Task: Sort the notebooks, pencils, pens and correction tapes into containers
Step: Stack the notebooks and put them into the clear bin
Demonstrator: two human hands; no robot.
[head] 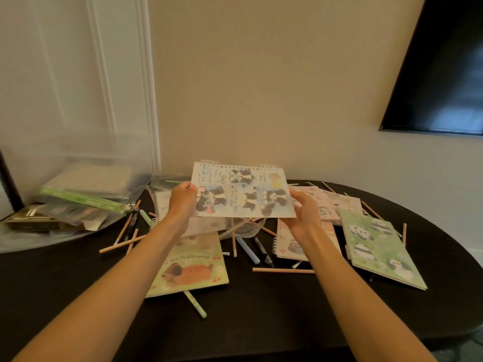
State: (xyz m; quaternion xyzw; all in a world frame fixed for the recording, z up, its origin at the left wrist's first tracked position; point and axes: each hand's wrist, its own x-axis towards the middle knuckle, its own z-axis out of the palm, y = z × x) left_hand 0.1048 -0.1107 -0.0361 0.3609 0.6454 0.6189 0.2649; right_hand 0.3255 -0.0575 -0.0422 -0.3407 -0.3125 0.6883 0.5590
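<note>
Notebook with black-and-white dog cover is held above the table at centre frame, spiral edge away from the person, cover tilted up toward the camera. Left hand pinches its left edge, fingers curled under. Right hand grips the lower right corner the same way. The two-handed hold probably keeps the floppy cover flat and readable. Clear container sits at middle left, blurred, with flat items inside and a green notebook leaning at its front. It is likely the destination, so the carry would go leftward. Still on the table: dachshund notebook at lower centre, panda notebook at right, with loose pencils and pens scattered between them. Correction tapes not identifiable. Sorting looks to be at an early stage.
</note>
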